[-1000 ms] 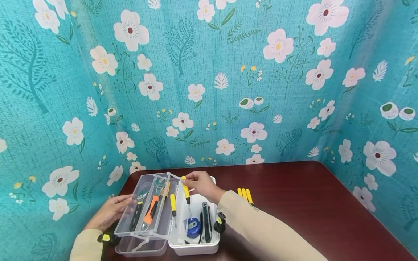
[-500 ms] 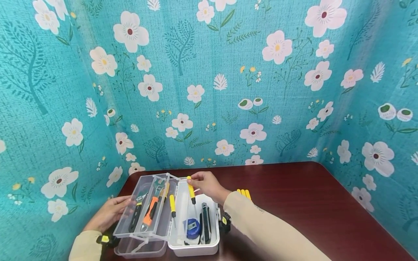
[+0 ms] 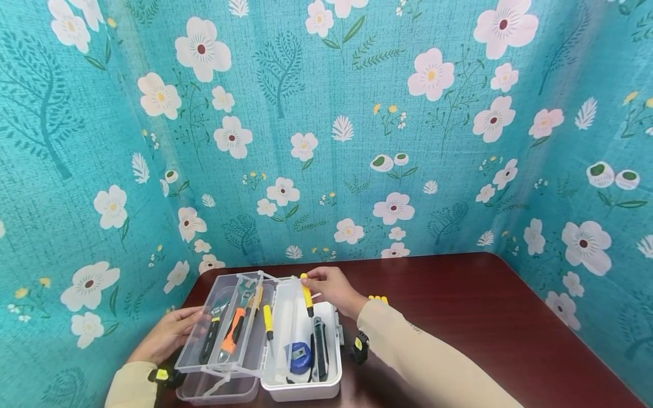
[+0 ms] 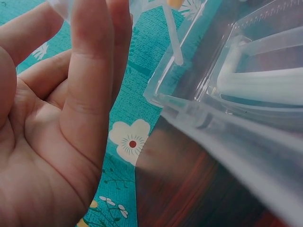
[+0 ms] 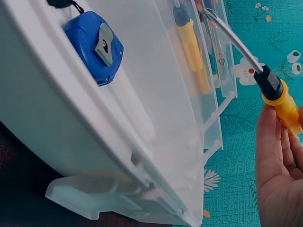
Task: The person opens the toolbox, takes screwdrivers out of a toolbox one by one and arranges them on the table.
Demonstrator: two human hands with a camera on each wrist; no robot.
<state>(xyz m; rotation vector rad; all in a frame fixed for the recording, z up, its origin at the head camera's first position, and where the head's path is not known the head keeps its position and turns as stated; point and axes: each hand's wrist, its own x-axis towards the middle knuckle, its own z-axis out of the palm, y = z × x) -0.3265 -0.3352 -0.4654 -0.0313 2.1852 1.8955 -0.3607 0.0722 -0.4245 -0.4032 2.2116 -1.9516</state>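
My right hand (image 3: 334,288) pinches the yellow handle of a screwdriver (image 3: 307,294) over the far end of a white toolbox (image 3: 301,392); its shaft points down into the box. In the right wrist view the screwdriver's black collar (image 5: 269,84) and metal shaft show clearly. My left hand (image 3: 165,335) holds the left wall of the clear hinged tray (image 3: 185,351). Inside that tray lie a black-handled tool (image 3: 210,340) and an orange-and-black adjustable wrench (image 3: 233,331). Another yellow screwdriver (image 3: 268,318) lies in the tray area beside the box.
A blue tape measure (image 3: 298,358) and a dark utility knife (image 3: 320,347) lie in the toolbox's white compartment. Several yellow handles (image 3: 378,298) show on the dark red table (image 3: 459,317), partly behind the right sleeve. Floral teal cloth (image 3: 326,141) hangs round the table.
My right hand has moved rightward with the screwdriver, across the white compartment. The left hand stays on the clear tray.
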